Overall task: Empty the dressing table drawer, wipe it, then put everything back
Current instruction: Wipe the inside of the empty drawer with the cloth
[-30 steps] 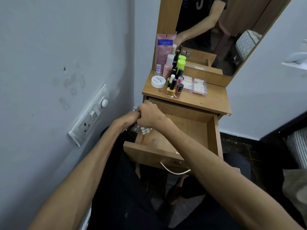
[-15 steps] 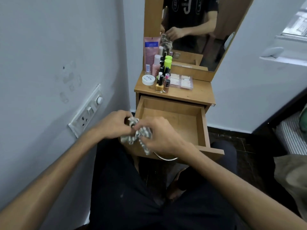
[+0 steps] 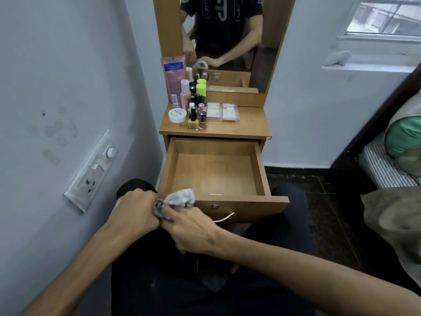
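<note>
The wooden drawer (image 3: 259, 167) of the dressing table stands pulled out, and nothing lies inside it. In front of its left front corner, my left hand (image 3: 134, 212) and my right hand (image 3: 191, 226) together grip a crumpled grey-white cloth (image 3: 180, 198). On the table top (image 3: 250, 126) sit the cosmetics: a pink tube (image 3: 174, 79), a white jar (image 3: 177, 115), several nail polish bottles (image 3: 193, 120), green-capped bottles (image 3: 201, 87) and a clear pink palette box (image 3: 222, 111).
A white wall with a switch and socket panel (image 3: 91, 172) runs close on the left. A mirror (image 3: 227, 42) rises behind the table. A bed with striped mattress (image 3: 382, 167) and a green pillow is at the right. My dark-clothed knees flank the drawer over a dark floor.
Both hands have drawn the cloth out of the drawer's left rear corner and back toward me, past the front panel. The view has tilted up, showing the whole drawer.
</note>
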`<state>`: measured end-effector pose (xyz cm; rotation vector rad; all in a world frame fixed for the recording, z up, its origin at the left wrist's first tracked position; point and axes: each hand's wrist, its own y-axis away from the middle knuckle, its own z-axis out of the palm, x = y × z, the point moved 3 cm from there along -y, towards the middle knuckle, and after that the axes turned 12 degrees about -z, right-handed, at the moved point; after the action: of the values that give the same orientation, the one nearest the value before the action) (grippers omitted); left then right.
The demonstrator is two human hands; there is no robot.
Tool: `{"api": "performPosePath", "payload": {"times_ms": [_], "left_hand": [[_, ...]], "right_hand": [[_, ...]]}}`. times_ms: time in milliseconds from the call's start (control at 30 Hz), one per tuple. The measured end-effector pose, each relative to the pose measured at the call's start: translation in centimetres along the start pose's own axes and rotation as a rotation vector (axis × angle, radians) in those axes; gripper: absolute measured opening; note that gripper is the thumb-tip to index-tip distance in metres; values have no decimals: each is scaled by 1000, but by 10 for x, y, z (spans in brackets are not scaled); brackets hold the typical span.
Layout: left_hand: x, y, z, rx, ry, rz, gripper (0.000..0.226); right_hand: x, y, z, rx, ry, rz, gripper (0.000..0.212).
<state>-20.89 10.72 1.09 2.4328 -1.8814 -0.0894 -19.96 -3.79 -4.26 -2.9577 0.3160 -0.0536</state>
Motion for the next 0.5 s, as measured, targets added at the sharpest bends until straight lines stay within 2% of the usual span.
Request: {"api": "performPosePath", "payload": {"times_ms": [33,133,233,367,433,500], "left_hand": [[0,3,3,-41,41,-23,37],[13,10,21,-207,157,-102,14],[32,11,41,-325,389,-171,11],[70,18,49,-484,999,-312,28],[91,22,57,-472,1183,-384,39],[114,20,72,-457,1285,-405,42]], "right_hand": [[-2,2,8,-19,-7,-6,38],[-2,10,27,-101,-72,38,35],[7,26,26,-176,-100,149,28],[19,66,3,-48,-85,225,26],[28,88,-7,-9,-84,265,18],[36,109,-16,-48,-51,307,18]]}}
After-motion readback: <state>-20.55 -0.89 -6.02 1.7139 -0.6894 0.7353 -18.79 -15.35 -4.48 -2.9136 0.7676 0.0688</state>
